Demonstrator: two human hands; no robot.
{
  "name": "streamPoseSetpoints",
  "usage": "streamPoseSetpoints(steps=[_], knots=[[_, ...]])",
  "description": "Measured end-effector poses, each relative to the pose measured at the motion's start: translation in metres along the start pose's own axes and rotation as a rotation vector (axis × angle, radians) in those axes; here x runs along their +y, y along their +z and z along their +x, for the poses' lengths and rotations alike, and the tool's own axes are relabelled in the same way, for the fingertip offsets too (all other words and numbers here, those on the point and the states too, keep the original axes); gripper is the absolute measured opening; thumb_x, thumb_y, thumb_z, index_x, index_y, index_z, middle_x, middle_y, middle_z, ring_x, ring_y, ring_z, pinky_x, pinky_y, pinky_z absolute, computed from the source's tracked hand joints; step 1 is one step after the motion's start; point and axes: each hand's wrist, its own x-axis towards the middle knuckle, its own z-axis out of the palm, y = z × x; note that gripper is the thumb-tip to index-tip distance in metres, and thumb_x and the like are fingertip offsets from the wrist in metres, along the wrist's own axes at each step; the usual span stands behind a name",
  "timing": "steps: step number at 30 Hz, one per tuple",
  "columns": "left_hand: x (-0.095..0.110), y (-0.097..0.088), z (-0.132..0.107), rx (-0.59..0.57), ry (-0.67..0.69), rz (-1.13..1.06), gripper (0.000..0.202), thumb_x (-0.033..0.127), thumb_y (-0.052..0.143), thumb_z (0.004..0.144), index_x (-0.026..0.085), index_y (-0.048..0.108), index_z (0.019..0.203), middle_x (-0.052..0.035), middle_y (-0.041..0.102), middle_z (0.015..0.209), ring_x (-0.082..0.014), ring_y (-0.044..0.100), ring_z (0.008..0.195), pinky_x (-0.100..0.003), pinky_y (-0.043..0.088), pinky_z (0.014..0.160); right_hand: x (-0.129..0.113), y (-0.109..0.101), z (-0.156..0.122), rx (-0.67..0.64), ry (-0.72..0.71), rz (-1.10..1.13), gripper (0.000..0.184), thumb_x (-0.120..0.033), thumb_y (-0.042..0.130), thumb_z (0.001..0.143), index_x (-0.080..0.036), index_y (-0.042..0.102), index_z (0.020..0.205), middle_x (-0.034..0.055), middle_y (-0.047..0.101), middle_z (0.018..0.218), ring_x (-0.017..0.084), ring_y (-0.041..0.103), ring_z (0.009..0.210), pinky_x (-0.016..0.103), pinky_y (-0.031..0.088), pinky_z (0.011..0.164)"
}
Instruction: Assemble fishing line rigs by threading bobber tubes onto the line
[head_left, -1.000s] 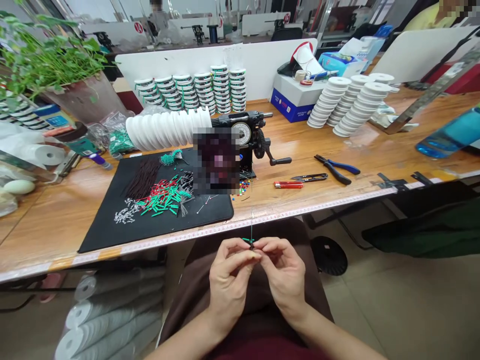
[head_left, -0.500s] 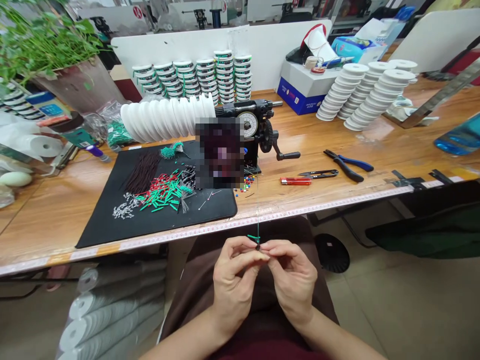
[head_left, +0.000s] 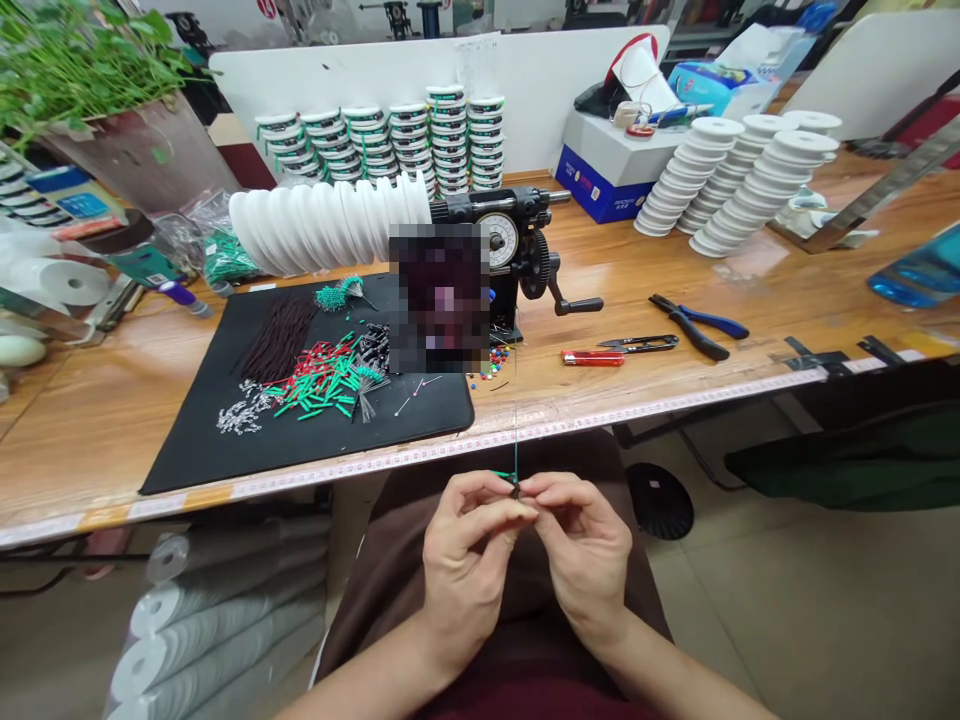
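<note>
My left hand [head_left: 469,560] and my right hand [head_left: 583,550] meet above my lap, just below the table edge. Both are closed, with thumbs and forefingers pinched together at a small dark piece [head_left: 516,491] whose kind I cannot make out. From that spot a thin fishing line [head_left: 516,452] runs up taut toward the winding machine. A short green tube [head_left: 501,475] pokes out above the left fingertips. What lies between the fingertips is mostly hidden.
A hand-cranked winder [head_left: 517,240] carries a row of white spools [head_left: 330,225]. On the black mat [head_left: 202,440] lie green and red tubes [head_left: 326,380] and metal swivels [head_left: 244,408]. Pliers [head_left: 697,325], thread snips [head_left: 637,344] and a red lighter-like item [head_left: 592,358] lie at right.
The view has shifted slightly. Both hands keep their pinch at the line's end, with hardly any movement of the fingers.
</note>
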Motion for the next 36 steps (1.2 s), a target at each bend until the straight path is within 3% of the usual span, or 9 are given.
streamPoseSetpoints(steps=[11, 21, 36], knots=[[-0.0044, -0.0022, -0.0028, -0.031, 0.067, 0.037, 0.022, 0.007, 0.068, 0.088, 0.026, 0.078, 0.094, -0.0018, 0.063, 0.095, -0.0116, 0.064, 0.085, -0.019, 0.056, 0.076, -0.0014, -0.0053, -0.0002, -0.054, -0.023, -0.046, 0.023, 0.000, 0.068, 0.084, -0.023, 0.072, 0.086, 0.0008, 0.071, 0.083, 0.015, 0.068, 0.081, 0.023, 0.058, 0.075], [-0.0049, -0.0008, -0.0031, -0.036, 0.038, -0.015, 0.021, 0.008, 0.068, 0.088, 0.025, 0.078, 0.094, -0.0018, 0.062, 0.102, -0.0116, 0.065, 0.090, -0.019, 0.057, 0.080, 0.0015, -0.0012, 0.0009, 0.009, 0.049, 0.062, 0.022, -0.002, 0.071, 0.084, -0.024, 0.070, 0.086, -0.0015, 0.072, 0.088, 0.011, 0.068, 0.084, 0.018, 0.057, 0.078], [-0.0044, -0.0006, -0.0030, -0.027, 0.036, -0.015, 0.018, 0.009, 0.070, 0.088, 0.025, 0.079, 0.092, -0.0025, 0.062, 0.098, -0.0116, 0.065, 0.086, -0.019, 0.057, 0.075, 0.0020, -0.0030, 0.0031, -0.041, 0.043, 0.044, 0.019, -0.006, 0.073, 0.086, -0.025, 0.071, 0.087, -0.0018, 0.071, 0.086, 0.011, 0.067, 0.084, 0.018, 0.057, 0.078]])
